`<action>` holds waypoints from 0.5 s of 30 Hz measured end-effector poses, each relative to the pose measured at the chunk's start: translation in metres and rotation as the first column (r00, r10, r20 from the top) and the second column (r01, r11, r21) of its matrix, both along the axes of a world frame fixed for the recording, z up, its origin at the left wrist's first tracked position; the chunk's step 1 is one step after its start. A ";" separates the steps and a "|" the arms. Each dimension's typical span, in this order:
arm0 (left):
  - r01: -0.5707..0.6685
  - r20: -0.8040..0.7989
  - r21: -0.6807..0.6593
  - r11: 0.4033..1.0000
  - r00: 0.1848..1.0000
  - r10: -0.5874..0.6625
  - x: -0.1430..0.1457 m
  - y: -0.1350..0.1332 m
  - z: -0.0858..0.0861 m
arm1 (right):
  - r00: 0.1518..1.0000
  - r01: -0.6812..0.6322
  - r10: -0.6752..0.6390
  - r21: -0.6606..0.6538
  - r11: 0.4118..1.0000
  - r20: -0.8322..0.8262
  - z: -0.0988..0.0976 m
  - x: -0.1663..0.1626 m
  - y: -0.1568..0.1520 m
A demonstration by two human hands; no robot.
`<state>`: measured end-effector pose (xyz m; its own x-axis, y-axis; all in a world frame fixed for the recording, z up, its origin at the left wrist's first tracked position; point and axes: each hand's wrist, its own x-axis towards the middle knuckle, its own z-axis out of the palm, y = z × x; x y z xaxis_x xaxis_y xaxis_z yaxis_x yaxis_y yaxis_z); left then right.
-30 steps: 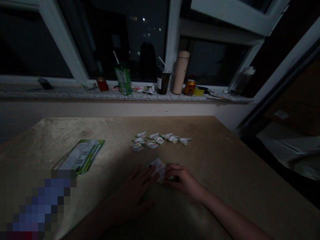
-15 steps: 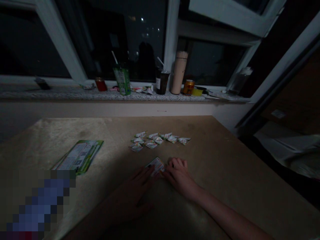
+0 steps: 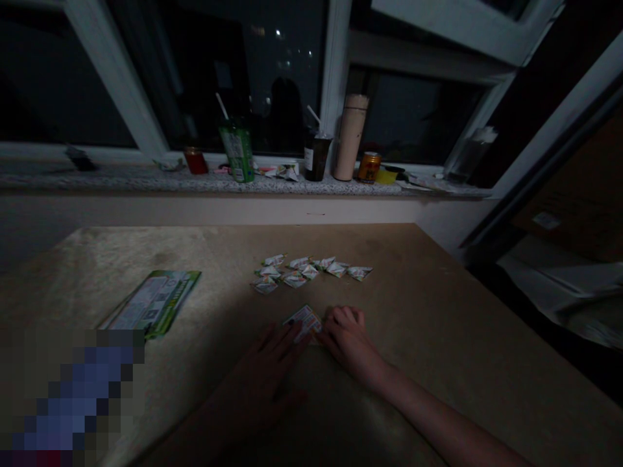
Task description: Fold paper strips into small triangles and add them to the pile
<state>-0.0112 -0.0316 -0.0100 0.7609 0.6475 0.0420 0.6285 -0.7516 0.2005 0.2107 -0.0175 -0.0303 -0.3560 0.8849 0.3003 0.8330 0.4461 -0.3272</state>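
Observation:
A small folded piece of printed paper [image 3: 305, 319] lies on the table in front of me. My left hand [image 3: 270, 363] rests flat over its lower left part, fingers stretched out and thumb apart. At the paper's right edge is my right hand [image 3: 348, 337], its fingers curled together and the fingertips against the edge. Just beyond the hands lie several small folded paper pieces [image 3: 294, 279], white and green, grouped in loose rows. To the left is a stack of green and white printed leaflets [image 3: 160, 301].
A brown table [image 3: 403, 292] reaches to the wall under a window. On the speckled sill [image 3: 272, 185] stand a green cup with a straw [image 3: 238, 152], a red jar [image 3: 195, 161], a dark cup [image 3: 315, 155], a tall beige flask [image 3: 351, 137] and a gold can [image 3: 369, 167]. Pixelation hides the lower left corner.
My left thumb has shifted slightly to the right. Both hands otherwise stay at the folded paper, and the view has moved only a little.

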 end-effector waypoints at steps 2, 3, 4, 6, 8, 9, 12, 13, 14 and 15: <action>-0.002 -0.016 -0.007 1.000 1.000 0.002 0.001 -0.001 0.000 | 1.000 0.007 -0.007 -0.006 1.000 -0.003 0.001 -0.001 0.000; -0.003 -0.017 -0.005 1.000 1.000 0.003 0.001 -0.001 0.000 | 1.000 0.013 -0.013 -0.009 1.000 -0.005 0.002 -0.001 -0.001; -0.004 -0.015 0.000 1.000 1.000 0.004 0.001 -0.001 0.000 | 1.000 0.017 -0.017 -0.013 1.000 -0.006 0.002 -0.001 -0.001; -0.015 -0.008 0.004 1.000 1.000 0.015 0.001 -0.002 0.000 | 1.000 0.021 -0.022 -0.017 1.000 -0.008 0.002 -0.002 -0.001; -0.024 -0.012 -0.003 1.000 1.000 0.024 0.002 -0.003 0.001 | 1.000 0.025 -0.025 -0.010 1.000 -0.005 0.001 -0.002 -0.001; -0.026 -0.018 -0.007 1.000 1.000 0.025 0.003 -0.003 0.001 | 0.999 0.032 -0.032 -0.003 0.999 0.000 0.000 -0.002 -0.001; -0.037 -0.034 -0.010 0.999 0.999 0.037 0.005 -0.004 0.002 | 0.998 0.059 -0.059 0.022 0.998 0.030 -0.003 -0.003 -0.001; -0.043 -0.037 -0.009 0.999 0.998 0.043 0.006 -0.004 0.003 | 0.997 0.065 -0.067 0.029 0.997 0.043 -0.003 -0.003 -0.001; -0.050 -0.041 -0.008 0.999 0.998 0.050 0.006 -0.004 0.004 | 0.996 0.069 -0.071 0.036 0.997 0.058 -0.004 -0.004 -0.001; -0.054 -0.045 -0.007 0.999 0.998 0.053 0.007 -0.004 0.004 | 0.995 0.068 -0.071 0.043 0.997 0.073 -0.005 -0.004 -0.001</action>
